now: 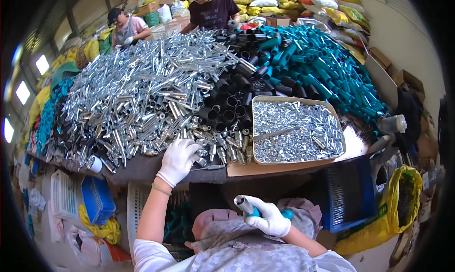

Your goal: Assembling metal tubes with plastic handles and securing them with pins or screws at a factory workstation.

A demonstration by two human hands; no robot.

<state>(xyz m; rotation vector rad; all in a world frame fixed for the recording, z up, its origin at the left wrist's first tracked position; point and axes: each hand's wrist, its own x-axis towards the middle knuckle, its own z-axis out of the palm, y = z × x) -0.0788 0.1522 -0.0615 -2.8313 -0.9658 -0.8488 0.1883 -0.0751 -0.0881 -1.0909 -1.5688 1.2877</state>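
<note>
My left hand (177,164), in a white glove, is at the near edge of a big heap of shiny metal parts (142,87). Its fingers are curled down among short metal fittings (222,152), and what they hold, if anything, is hidden. Close to my lap, my gloved right hand (274,221) is closed around a teal-handled metal tube (244,205). The tube's open metal end points up and to the left, and a rounded teal end shows on the other side of the hand.
A tray (254,129) of small metal pieces stands on cardboard at the table's front. Black sleeves (231,101) and teal plastic tubes (313,63) are piled behind it. Two people work across the table. A blue crate (351,191) and yellow sack (395,201) stand at right.
</note>
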